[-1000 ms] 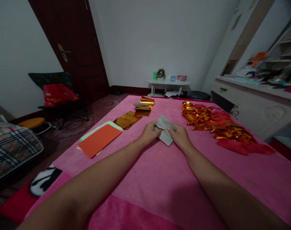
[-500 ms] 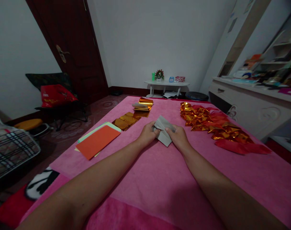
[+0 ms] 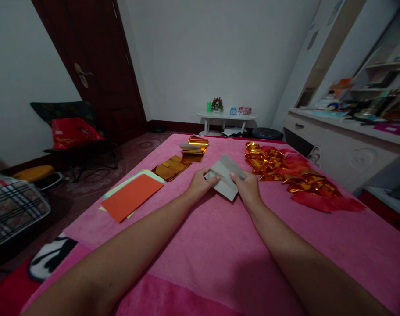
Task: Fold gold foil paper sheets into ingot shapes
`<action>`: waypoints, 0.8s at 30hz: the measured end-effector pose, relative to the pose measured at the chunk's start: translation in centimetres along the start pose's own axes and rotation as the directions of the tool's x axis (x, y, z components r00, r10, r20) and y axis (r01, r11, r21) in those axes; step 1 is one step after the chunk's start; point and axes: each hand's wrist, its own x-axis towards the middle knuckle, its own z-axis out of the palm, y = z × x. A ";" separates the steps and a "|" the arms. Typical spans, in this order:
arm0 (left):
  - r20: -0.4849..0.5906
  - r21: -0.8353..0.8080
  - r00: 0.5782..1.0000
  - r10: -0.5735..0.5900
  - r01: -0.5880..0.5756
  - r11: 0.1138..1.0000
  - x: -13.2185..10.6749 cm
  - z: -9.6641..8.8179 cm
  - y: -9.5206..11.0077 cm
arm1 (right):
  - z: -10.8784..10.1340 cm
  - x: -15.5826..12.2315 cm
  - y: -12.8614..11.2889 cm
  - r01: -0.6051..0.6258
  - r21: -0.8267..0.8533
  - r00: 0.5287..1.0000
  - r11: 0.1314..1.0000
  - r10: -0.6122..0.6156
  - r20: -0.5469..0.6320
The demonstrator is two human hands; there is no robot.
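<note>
L hand: fingers curled, thumb + fingertips pinching the left corner of the grey paper sheet. R hand: same config, thumb on top, pinching the sheet's right side.

Sheet sits between the two hands, directly ahead of them, approx. at the ctr of the pink cover. Whether its near corner touches the cover: cannot tell. It lies as a diamond, w/ one corner toward the far edge and one toward the person. A crease runs diag. across it, far-left to near-right. Both hands are equally near; neither is free.

Outward:
- orange paper stack, pale sheets under it, toward the left edge
- gold foil squares, just beyond that stack
- gold foil stack, close to the far edge
- crumpled gold-and-red foil pile, along the right side, apart from R hand

Vs. 0.5 s ago: sheet is opened out flatter and wider, and the hands are slightly further apart. Other items unmoved.
</note>
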 end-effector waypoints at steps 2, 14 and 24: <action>0.014 -0.057 1.000 -0.019 0.019 0.998 -0.1 0.0 0.3 | -0.1 -0.1 -0.3 0.014 0.001 1.000 1.000 -0.014 -0.012; -0.173 -0.233 0.981 -0.092 0.050 0.971 0.6 -0.5 0.1 | 0.2 -1.0 -0.8 -0.007 0.075 0.984 0.997 -0.007 0.181; -0.053 0.040 0.992 -0.114 0.116 0.992 0.2 -0.9 0.6 | -0.7 -0.8 -2.4 -0.209 0.229 0.917 0.951 0.109 0.384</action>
